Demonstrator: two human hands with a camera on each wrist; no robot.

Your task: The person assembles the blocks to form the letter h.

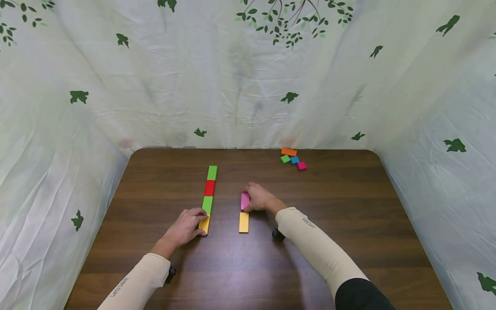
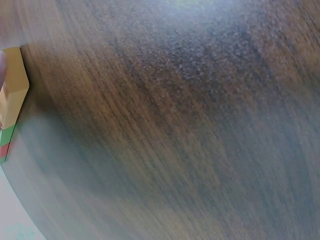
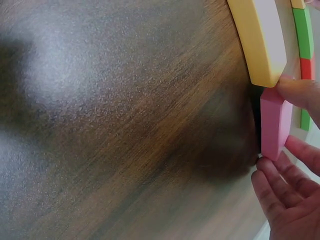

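Note:
In the head view my left hand (image 1: pixel 187 225) pinches a yellow block (image 1: pixel 204 224) between thumb and fingers at its two ends. This block forms the near end of a straight row with a green block (image 1: pixel 207 204), a red block (image 1: pixel 209 188) and another green block (image 1: pixel 212 172). To the right, my right hand (image 1: pixel 260 198) grips a pink block (image 1: pixel 245 201) by its ends, just beyond a second yellow block (image 1: pixel 243 222). The right wrist view has the thumb at the pink block's (image 3: pixel 274 125) end beside the yellow block (image 3: pixel 260 42), fingers at the opposite end.
Toward the table's back edge lie an orange block (image 1: pixel 288 152), a small green block (image 1: pixel 285 159), a blue block (image 1: pixel 295 160) and a magenta block (image 1: pixel 302 165). A white cloth (image 1: pixel 248 86) with leaf and bird prints hangs behind the brown wooden table (image 1: pixel 329 193).

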